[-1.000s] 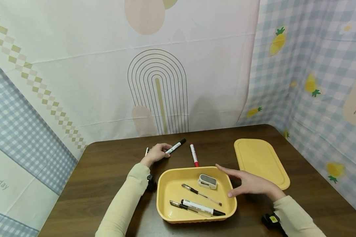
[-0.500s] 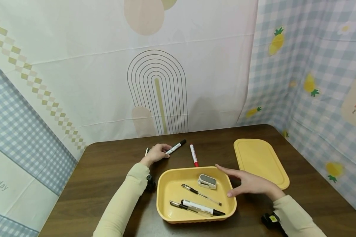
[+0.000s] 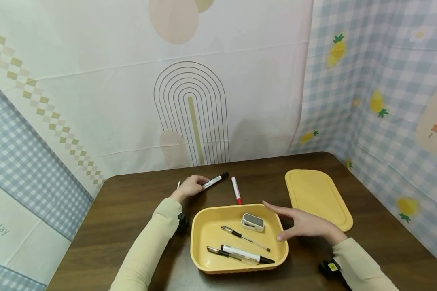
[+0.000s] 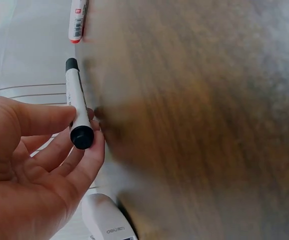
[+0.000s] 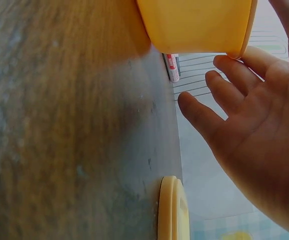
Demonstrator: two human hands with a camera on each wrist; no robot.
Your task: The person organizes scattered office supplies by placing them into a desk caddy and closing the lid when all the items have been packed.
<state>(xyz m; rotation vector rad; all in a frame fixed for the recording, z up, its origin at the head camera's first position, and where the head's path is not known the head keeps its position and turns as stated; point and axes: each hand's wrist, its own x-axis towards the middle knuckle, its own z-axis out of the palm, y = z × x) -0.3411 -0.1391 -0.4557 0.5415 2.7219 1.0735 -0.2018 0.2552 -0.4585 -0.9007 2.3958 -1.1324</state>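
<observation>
Head view: the left hand (image 3: 191,186) pinches a black marker (image 3: 215,180) at the far side of the table (image 3: 127,218); the right hand (image 3: 306,223), fingers apart, touches the box (image 3: 205,230) on its right. Left wrist view: a white object (image 4: 103,215) lies near that hand. Right wrist view: fingertips meet the box.
</observation>
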